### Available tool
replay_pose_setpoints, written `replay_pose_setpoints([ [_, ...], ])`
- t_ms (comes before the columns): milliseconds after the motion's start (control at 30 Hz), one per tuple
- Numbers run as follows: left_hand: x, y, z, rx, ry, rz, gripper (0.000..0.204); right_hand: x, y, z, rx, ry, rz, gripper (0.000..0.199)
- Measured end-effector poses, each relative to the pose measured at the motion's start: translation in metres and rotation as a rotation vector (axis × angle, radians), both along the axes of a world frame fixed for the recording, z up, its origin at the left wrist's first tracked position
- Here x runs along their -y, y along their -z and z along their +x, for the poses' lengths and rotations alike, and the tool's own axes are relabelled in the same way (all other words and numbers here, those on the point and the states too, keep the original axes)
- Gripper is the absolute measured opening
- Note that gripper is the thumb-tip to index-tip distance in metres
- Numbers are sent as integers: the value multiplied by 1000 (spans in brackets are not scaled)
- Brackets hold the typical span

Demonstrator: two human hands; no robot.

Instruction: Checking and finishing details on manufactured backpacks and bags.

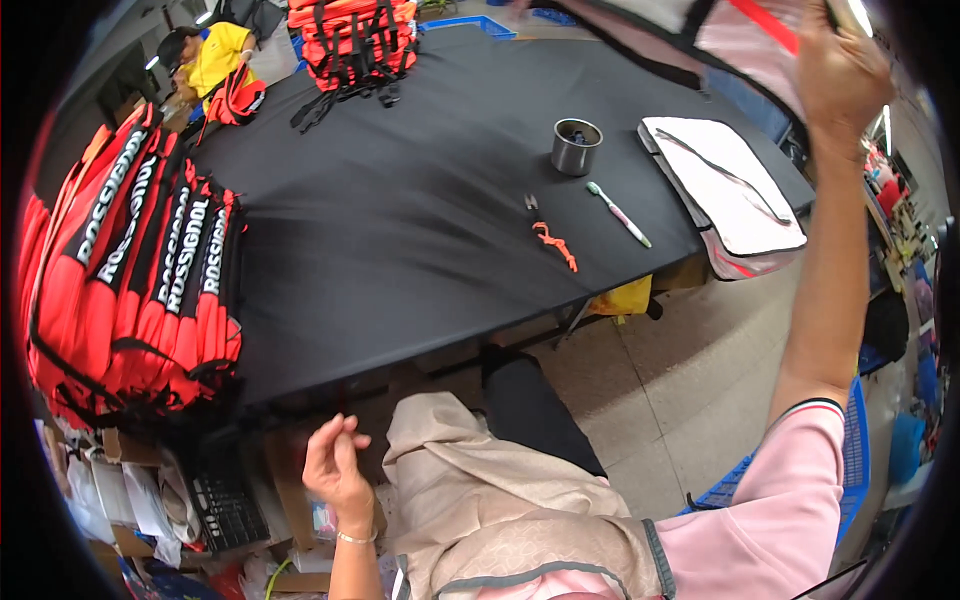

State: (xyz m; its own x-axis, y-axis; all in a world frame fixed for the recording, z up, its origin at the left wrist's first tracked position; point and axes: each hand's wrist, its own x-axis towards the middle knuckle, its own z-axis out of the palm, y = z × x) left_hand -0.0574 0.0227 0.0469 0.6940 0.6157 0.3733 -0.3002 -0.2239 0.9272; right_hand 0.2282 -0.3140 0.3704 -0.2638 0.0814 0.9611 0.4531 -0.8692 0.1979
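At the upper right, my raised right hand (843, 80) is closed on a pale pink fabric bag (745, 48) with black edging and a red strip. Part of that bag runs out of view. My left hand (337, 470) hovers before the table's near edge, fingers loosely bent and apart, holding nothing. Below the lifted bag, a flat white bag (720, 180) with a dark cord across it overhangs the table's right edge. Left of it lie a toothbrush (620, 215) and a small forked tool with an orange cord (550, 240). A metal cup (577, 150) with dark contents stands behind them.
A black cloth covers the table (400, 230). Stacked red bags (140, 270) fill its left end, and another red stack (352, 45) stands at the back. Beyond the far left, a person in yellow (215, 65) handles a red piece. A blue basket (850, 460) is beside my right sleeve.
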Motion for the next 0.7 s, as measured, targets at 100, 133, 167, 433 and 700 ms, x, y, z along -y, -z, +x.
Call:
replay_pose_setpoints([
  [100, 12, -24, 27, 136, 100, -183, 27, -40, 57, 21, -98, 322, -19, 25],
  [133, 15, -29, 40, 160, 140, -224, 30, -68, 81, 11, 27, 139, -185, 15],
  [167, 17, -33, 49, 147, 149, -302, 33, -97, 112, -1, 7, 144, -259, 14],
  [433, 6, 11, 100, -45, 95, -441, 88, -206, 361, -90, -632, -541, -585, 26],
  [700, 10, 48, 141, -219, -173, -62, 106, -196, 351, -112, -826, -735, -537, 25],
])
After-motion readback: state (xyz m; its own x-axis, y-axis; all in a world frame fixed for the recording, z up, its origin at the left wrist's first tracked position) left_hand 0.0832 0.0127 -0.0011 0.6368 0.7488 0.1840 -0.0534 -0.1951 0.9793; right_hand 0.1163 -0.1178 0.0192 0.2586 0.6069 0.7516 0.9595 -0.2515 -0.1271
